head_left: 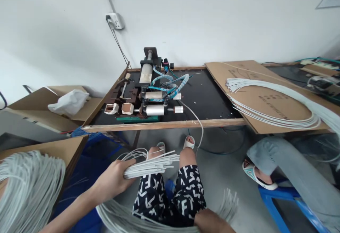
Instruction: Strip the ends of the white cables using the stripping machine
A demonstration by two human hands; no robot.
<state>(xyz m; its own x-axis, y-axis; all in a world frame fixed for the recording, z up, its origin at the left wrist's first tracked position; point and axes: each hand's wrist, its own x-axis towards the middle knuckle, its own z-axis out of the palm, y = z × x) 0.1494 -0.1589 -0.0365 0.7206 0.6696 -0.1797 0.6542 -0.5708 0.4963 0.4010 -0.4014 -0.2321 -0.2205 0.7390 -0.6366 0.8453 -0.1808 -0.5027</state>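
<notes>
The left hand (pixel 111 180) clamps a bundle of white cables (pixel 151 165); the right hand (pixel 212 222), well apart, shows no clear grip. A cardboard box (pixel 53 151) at near left holds coiled white cables (pixel 29 187).

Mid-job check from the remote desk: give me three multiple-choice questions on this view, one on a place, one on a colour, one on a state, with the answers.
1. Where is the pneumatic machine?
A) On the floor
B) On a black-topped bench
C) Inside a cardboard box

2. What colour is the stool frame at lower right?
A) Red
B) Green
C) Blue

3. What is the left hand doing?
A) Gripping a bundle of white cables
B) Resting on the machine
C) Hanging empty

Answers:
1. B, it stands on the black top.
2. C, its legs show blue.
3. A, the fingers close around the cables.
</notes>
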